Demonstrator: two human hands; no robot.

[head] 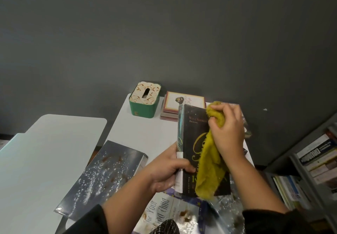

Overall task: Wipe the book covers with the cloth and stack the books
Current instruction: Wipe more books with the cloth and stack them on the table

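Black hardcover book held above the white surface, long axis running away from the camera, cover up. Left hand grip wrapped round the spine's near end. Right hand grip bunching the yellow-green cloth against the cover.

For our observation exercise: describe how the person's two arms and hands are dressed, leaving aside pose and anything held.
Both hands, left hand and right hand, are bare: no gloves, rings or watch visible. The forearms are uncovered; dark black sleeves are pushed up towards the elbows on both arms.
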